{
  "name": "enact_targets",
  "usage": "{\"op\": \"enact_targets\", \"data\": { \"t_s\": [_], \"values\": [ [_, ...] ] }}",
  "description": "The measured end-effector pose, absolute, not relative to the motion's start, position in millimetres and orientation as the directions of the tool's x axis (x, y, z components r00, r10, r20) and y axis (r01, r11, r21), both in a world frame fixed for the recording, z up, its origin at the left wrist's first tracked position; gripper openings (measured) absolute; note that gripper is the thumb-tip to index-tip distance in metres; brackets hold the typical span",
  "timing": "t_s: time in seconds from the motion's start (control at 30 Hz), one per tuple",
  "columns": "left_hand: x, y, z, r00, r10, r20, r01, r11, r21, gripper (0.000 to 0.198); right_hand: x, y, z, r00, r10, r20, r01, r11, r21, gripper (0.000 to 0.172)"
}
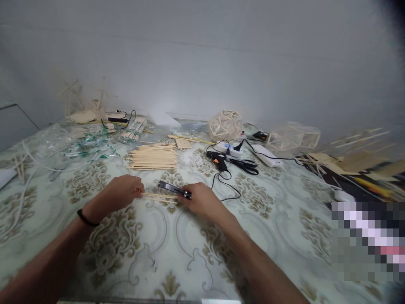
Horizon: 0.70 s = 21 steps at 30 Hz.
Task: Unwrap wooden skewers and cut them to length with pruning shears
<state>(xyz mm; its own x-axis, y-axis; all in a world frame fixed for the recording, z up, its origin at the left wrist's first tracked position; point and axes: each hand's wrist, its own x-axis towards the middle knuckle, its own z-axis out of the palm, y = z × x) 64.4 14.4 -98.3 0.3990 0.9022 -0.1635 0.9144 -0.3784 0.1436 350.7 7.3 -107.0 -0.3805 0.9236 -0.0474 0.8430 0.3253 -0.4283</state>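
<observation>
Plain pale grey wall (202, 63), table covering (171, 247) with scrolling floral pattern, perhaps plastic, soft dim light

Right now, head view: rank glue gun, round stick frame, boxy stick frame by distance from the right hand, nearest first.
1. Glue gun: just beyond the right hand, slightly to its right.
2. Round stick frame: farther back, right of centre.
3. Boxy stick frame: back right, farthest.

The bench (171, 249) offers room nearer than the left hand (122, 191) and right hand (201, 199); thin sticks (160, 195) obstruct the gap between them. Beyond, a stick pile (153, 157) blocks the way, as do, rightward, a glue gun (218, 160) and looping cord (239, 192).
</observation>
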Motion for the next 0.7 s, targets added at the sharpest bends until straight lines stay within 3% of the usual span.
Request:
{"op": "enact_targets", "data": {
  "t_s": [0.43,0.7],
  "values": [
    [58.5,20.4,-100.3,0.359,0.918,-0.165,0.927,-0.332,0.172,0.024,359.9,10.8,-100.2,-0.294,0.950,-0.107,0.812,0.189,-0.552,0.020],
    [56.0,21.9,-107.9,0.443,0.893,-0.081,0.858,-0.396,0.327,0.021,352.5,5.6,-100.6,-0.350,0.924,-0.152,0.828,0.230,-0.511,0.024]
  ]
}}
